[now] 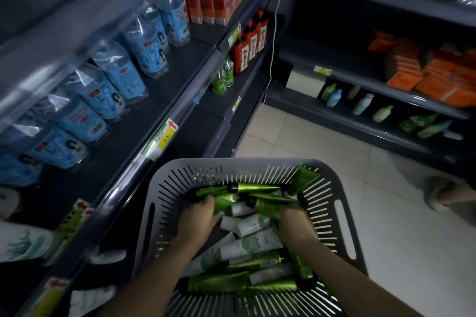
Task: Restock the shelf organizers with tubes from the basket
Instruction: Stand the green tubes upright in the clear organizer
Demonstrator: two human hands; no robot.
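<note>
Basket (180, 170), grey slotted plastic, encloses both grips and holds a mixed pile of tubes.

Left grip (199, 216): fingers curled over a green tube (211, 192) with a black cap at the far side of the pile, holding it.

Right grip (296, 224): closed round a second green tube (265, 207). The black cap of this tube projects to the left of the grip, away from the person. The fingers themselves are hidden under the hand.

Between the two grips lie white tubes (247, 224), touching one another. Nearer the person than both grips lie a printed white tube (247, 243) and loose green tubes (219, 285), stacked crosswise. Beyond the right grip, a leaning tube (304, 177) rests against the far right corner of the basket wall.

Left of the left grip runs a dark shelf (123, 175) with price labels (167, 134) on its front edge. Water bottles (121, 74) with blue labels stand in a row on it, well apart from the grip. Red cartons (219, 0) stand farther along the same shelf.

Right of the right grip is pale tiled floor (386, 213). Beyond it, orange boxes (412, 72) are stacked on a second shelving unit.
</note>
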